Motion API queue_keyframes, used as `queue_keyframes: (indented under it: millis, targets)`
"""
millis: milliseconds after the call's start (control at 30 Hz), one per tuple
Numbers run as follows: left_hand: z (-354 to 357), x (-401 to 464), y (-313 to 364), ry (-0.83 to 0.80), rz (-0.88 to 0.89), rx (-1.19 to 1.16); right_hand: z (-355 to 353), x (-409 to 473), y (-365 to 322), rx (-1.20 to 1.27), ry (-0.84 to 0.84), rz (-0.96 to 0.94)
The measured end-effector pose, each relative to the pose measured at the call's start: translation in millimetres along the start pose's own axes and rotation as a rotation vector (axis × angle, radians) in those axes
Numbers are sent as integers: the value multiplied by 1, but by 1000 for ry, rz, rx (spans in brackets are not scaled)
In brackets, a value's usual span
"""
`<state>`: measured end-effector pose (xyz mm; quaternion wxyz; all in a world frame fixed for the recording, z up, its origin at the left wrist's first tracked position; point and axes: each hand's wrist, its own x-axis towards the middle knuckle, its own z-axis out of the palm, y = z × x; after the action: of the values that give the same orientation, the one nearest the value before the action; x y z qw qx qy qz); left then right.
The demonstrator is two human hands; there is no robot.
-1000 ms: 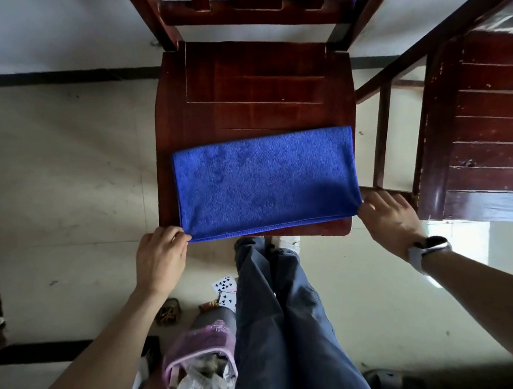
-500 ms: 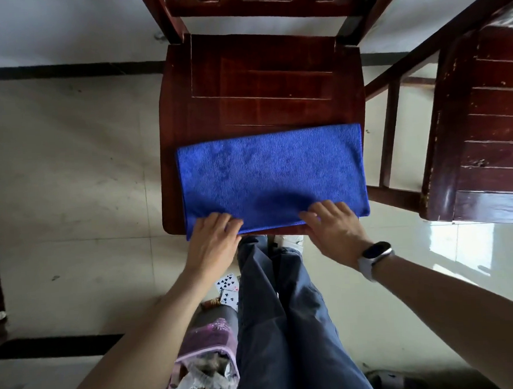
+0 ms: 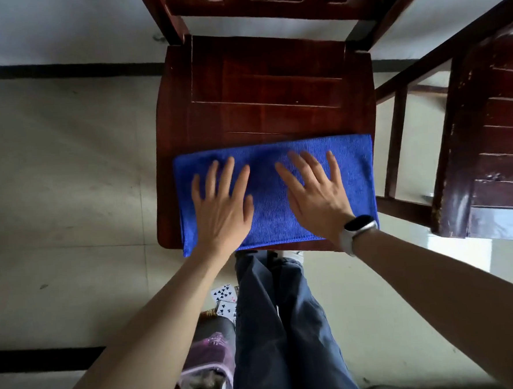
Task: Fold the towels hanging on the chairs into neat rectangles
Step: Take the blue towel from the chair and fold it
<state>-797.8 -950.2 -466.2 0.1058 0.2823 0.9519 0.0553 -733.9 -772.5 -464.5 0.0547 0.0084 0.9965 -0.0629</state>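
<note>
A blue towel (image 3: 265,163), folded into a wide rectangle, lies flat on the front half of a dark red wooden chair seat (image 3: 272,88). My left hand (image 3: 223,205) rests palm down on the towel's left half, fingers straight and spread. My right hand (image 3: 315,193), with a white watch at the wrist, presses flat on the right half in the same way. Both hands cover part of the towel's near edge, which hangs just past the seat's front.
A second dark wooden chair (image 3: 492,137) stands close on the right, its rail reaching toward the first chair's back. Playing cards (image 3: 224,298) lie on the tiled floor by my legs, with a bag of litter (image 3: 206,377) below them.
Both hands left the towel's near corners, moved inward along the front edge, then slid forward onto the towel and now lie flat with fingers spread.
</note>
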Motion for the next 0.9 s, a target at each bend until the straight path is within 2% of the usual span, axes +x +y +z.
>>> queue_keyframes:
  millis: [100, 267, 367, 467, 533, 600, 667, 767, 900]
  targets:
    - [17, 22, 2, -41, -55, 5, 15, 25, -5, -8, -41, 73]
    - [30, 25, -5, -10, -210, 21, 34, 27, 0, 0, -16, 133]
    - [27, 23, -10, -12, -311, 5, 32, 20, 21, 15, -40, 267]
    - [25, 22, -13, -41, -325, -10, 27, 10, 49, 37, -66, 414]
    - [23, 23, -13, -73, -326, -30, 21, 3, 68, 116, -107, 522]
    - [21, 24, -11, -96, -326, -54, 15, -5, 81, 297, -121, 583]
    - [17, 24, -10, -107, -333, -67, 6, -13, 88, 525, -57, 654]
    - [12, 15, -3, -105, -309, -75, -7, -28, 86, 617, 61, 825]
    - [10, -7, 13, -145, -231, -43, -14, -31, 78, 738, -74, 1109]
